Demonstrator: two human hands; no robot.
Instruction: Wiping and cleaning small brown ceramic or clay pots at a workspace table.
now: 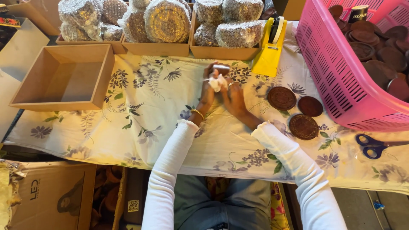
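The small white wad (217, 81) pinched between the two hands looks like crumpled wrapping or tape; it is lumpy with no clear long axis, though a pale strip of it runs roughly sideways, from above the left hand toward the yellow tape dispenser (269, 49). It is white to slightly pinkish, creased and partly hidden by the fingers, so its exact kind cannot be told. It sits just above the floral cloth of the table (145, 106), a little to the near-left of the tape dispenser. The left hand (208, 87) stands with fingers curled closed around the wad from the side away from the dispenser, a gold bracelet (197, 113) at its wrist. The right hand (232, 96) lies on the dispenser's side of the wad, fingers bent and gripping it too, the two hands touching each other. Both arms wear white sleeves. To the right of the dispenser's base and nearer the person lie three round dark brown discs (298, 113) on the cloth, and beyond them a pink slotted basket (336, 72) holding more such discs. Left of the dispenser, along the table's far edge, stand trays of rounds wrapped in bubble film (166, 21), and further left an open wooden box (64, 76). Blue-handled scissors (375, 145) lie near the basket's near corner.
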